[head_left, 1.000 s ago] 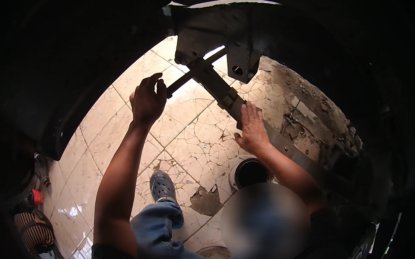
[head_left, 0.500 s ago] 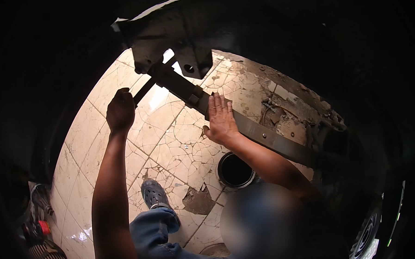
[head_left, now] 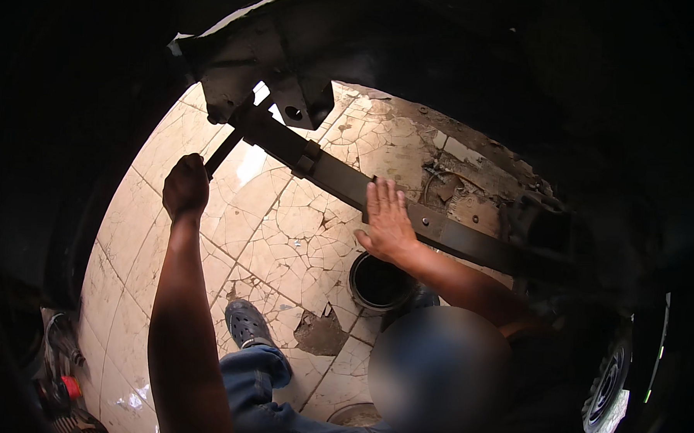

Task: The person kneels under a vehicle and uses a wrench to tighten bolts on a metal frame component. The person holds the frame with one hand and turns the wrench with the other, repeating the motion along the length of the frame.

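Note:
My left hand [head_left: 186, 186] is closed round a dark bar [head_left: 224, 154] that slants up to the far end of a leaf spring [head_left: 337, 176]. That end of the spring sits by a dark metal bracket [head_left: 305, 110] with a round hole. A clamp [head_left: 307, 159] wraps the spring between the bracket and my right hand. Fingers stretched out, my right hand [head_left: 389, 218] lies flat against the spring and holds nothing. What the bar bears on at its upper end is too dark to make out.
Dark bodywork [head_left: 447, 58] overhangs the far side. An open round container [head_left: 383, 281] stands on the cracked tile floor [head_left: 281, 221], near a grey clog [head_left: 248, 324]. A wheel [head_left: 609, 379] shows at the right, a red item [head_left: 71, 386] at the lower left. A blurred patch hides the lower middle.
My right hand has slid along the spring to the right and nearer, away from the clamp. My left hand keeps its grip on the bar. The whole view has shifted slightly.

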Demonstrator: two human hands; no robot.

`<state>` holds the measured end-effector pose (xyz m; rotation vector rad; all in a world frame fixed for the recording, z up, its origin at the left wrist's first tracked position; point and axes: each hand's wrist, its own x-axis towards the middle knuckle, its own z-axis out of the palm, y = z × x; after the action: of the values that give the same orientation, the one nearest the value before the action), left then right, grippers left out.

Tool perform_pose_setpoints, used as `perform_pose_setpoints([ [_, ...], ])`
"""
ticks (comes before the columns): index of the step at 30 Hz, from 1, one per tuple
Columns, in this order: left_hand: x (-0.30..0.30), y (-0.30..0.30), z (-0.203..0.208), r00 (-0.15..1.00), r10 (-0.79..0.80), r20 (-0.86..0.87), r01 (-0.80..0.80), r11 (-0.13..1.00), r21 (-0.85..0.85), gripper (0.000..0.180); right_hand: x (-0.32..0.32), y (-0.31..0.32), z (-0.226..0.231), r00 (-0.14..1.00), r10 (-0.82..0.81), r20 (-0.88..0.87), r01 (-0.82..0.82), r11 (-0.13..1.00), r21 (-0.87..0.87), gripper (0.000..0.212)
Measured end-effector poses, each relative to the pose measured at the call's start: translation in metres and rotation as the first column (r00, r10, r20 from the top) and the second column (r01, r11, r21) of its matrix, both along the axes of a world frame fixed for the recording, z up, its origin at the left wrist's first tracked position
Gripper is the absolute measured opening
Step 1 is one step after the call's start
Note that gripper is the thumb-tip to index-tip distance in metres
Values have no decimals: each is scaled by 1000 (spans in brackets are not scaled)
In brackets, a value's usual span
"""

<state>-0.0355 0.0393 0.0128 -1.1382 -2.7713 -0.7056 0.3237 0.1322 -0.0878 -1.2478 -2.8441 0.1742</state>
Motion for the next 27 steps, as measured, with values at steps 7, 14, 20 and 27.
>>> perform_pose_setpoints([
  [7,-9,-8,0,990,-125,63,115,983,145,47,14,-2,0,998,69,-6,-69,998,-3,100],
  [14,-11,-6,-5,985,-167,39,160,978,136,44,61,-20,-1,993,88,85,-89,996,12,105],
  [20,-6,-4,0,985,-169,41,163,978,130,46,44,-1,2,995,-10,98,12,1000,-18,106],
  [27,-11,-2,-2,982,-168,84,153,975,160,48,50,-6,0,994,25,104,-22,999,-26,109],
])
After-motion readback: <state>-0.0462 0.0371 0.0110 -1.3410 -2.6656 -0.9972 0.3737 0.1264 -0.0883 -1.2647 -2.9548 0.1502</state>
